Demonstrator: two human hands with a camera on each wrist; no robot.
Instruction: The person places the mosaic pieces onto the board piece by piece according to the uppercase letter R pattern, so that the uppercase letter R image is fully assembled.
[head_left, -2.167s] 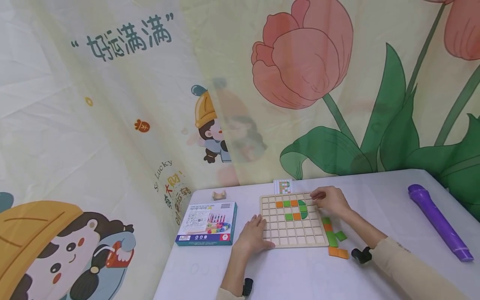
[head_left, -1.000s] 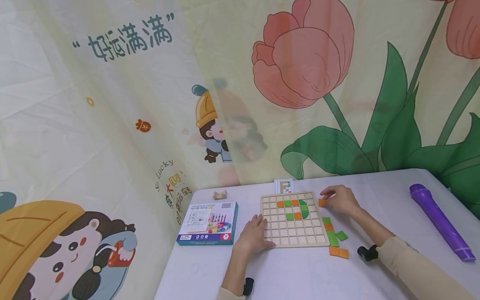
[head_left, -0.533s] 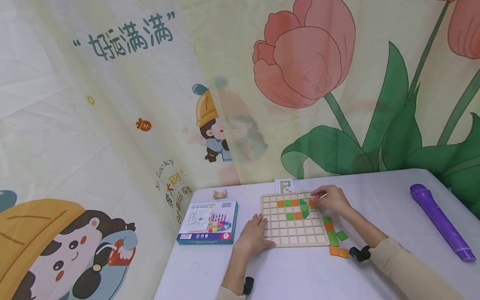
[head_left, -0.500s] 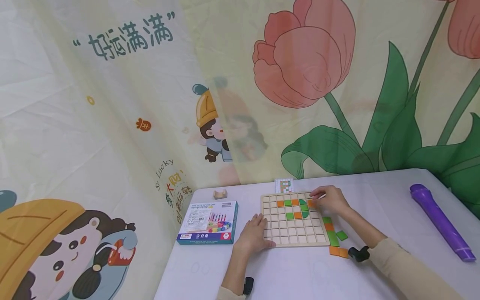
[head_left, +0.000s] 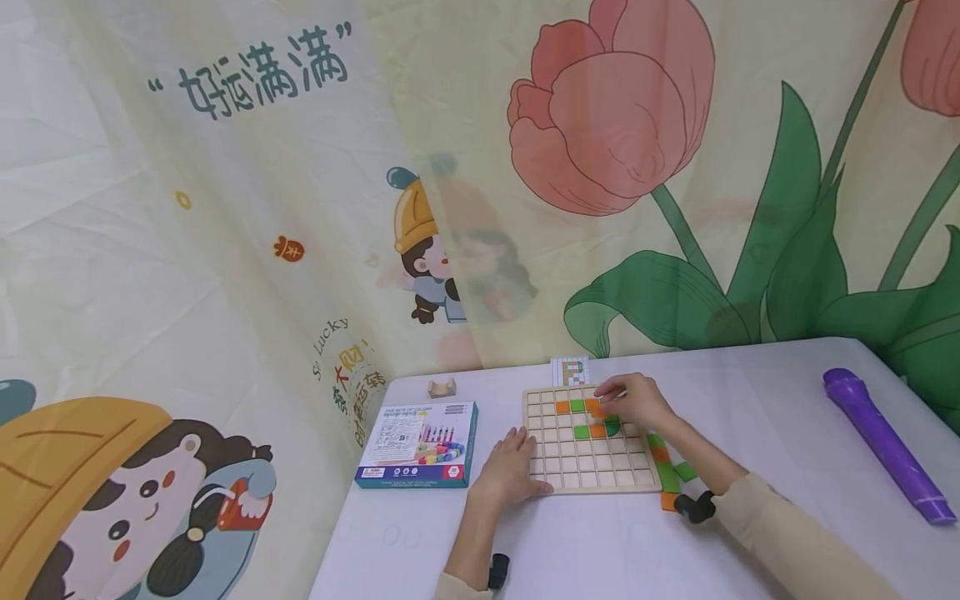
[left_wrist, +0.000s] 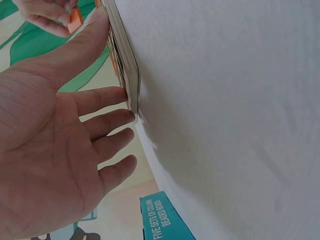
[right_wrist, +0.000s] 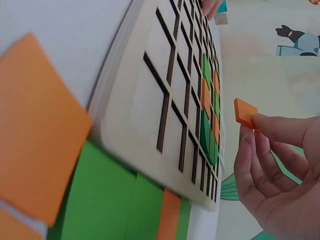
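Note:
My right hand pinches an orange square tile between thumb and fingers. It is over the upper right of a wooden grid board, and the tile hangs clear of the board in the right wrist view. Green and orange tiles, among them a green square, sit in the grid in a curved pattern partly hidden by this hand. At the board's lower left corner, my left hand touches the side with its fingertips, fingers spread and fairly straight. Its thumb lies along the near edge.
Loose green and orange tiles lie along the board's right side, partly under my right forearm. A printed pattern card lies behind the board. To the left are a boxed set and a small wooden piece; a purple microphone lies far right.
My right hand went off the board's right side, showed an orange tile there, then came back left with it over the pattern. My left hand has stayed at the board's corner.

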